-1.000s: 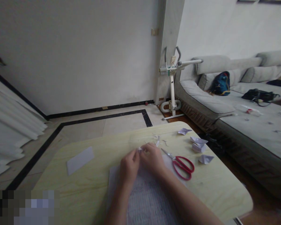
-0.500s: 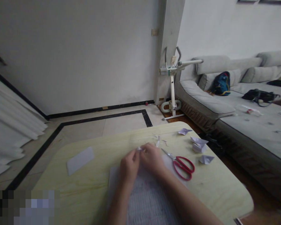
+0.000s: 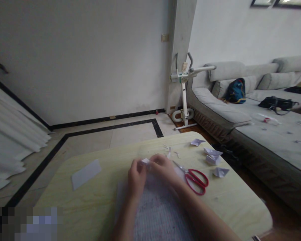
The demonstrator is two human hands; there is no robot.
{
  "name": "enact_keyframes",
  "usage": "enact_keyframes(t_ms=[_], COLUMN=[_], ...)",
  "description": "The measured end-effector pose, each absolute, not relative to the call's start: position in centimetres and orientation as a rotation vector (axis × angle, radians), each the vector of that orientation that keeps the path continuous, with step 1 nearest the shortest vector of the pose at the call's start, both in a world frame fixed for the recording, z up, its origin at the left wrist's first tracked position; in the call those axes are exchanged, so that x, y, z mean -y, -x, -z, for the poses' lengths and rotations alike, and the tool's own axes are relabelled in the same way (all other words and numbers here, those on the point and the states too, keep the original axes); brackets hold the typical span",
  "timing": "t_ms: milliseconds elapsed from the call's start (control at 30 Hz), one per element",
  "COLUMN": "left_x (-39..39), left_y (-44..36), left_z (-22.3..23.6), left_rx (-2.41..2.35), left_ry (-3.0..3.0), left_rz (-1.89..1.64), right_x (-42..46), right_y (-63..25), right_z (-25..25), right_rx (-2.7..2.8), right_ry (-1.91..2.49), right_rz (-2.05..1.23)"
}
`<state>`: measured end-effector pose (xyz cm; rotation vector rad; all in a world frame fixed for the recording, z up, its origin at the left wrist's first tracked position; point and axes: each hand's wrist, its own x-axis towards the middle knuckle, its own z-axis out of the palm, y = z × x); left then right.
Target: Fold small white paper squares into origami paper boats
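Note:
My left hand [image 3: 136,177] and my right hand [image 3: 163,167] meet over the middle of a pale wooden table [image 3: 90,201]. Both pinch a small folded piece of white paper [image 3: 144,161] between their fingertips. Under my forearms lies a white sheet with faint print [image 3: 153,214]. Red-handled scissors [image 3: 194,177] lie shut just to the right of my right hand.
Three folded paper shapes [image 3: 212,156] and paper scraps [image 3: 169,150] lie at the table's far right. A white paper strip [image 3: 86,173] rests at the left. A grey sofa [image 3: 253,120] with bags, an exercise machine [image 3: 183,93] and tiled floor lie beyond.
My hands have shifted slightly left and the small paper piece now shows more between the fingertips. The view has tilted a little.

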<state>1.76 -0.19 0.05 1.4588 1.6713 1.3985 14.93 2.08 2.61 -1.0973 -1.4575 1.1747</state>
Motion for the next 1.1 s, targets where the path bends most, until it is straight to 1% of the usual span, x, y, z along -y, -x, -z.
enact_keyframes(t_ms=[133, 367, 500, 667, 900, 1100], left_x=[0.3, 0.7, 0.5, 0.3, 0.2, 0.2], left_y=[-2.0, -2.2, -2.1, -1.9, -1.8, -1.7], left_z=[-0.6, -1.5, -0.9, -0.1, -0.2, -0.1], left_rx=[-1.580, -1.421, -1.436, -1.535, -1.537, -1.566], left_ry=[-1.357, -1.289, -1.348, -1.385, -1.499, -1.566], left_rz=[-1.444, -1.377, -1.312, -1.322, -1.323, -1.352], right_x=[-2.3, -2.5, -2.2, -1.8, -1.9, -1.8], right_y=[-15.0, -14.8, -14.8, -14.7, -14.9, -14.9], right_z=[-2.5, -2.2, -2.5, -2.8, -2.6, -2.5], right_rx=[1.448, 1.365, 1.361, 1.405, 1.391, 1.423], right_ry=[1.097, 1.106, 1.150, 1.178, 1.154, 1.151], right_rz=[-1.178, -1.149, -1.149, -1.180, -1.256, -1.236])
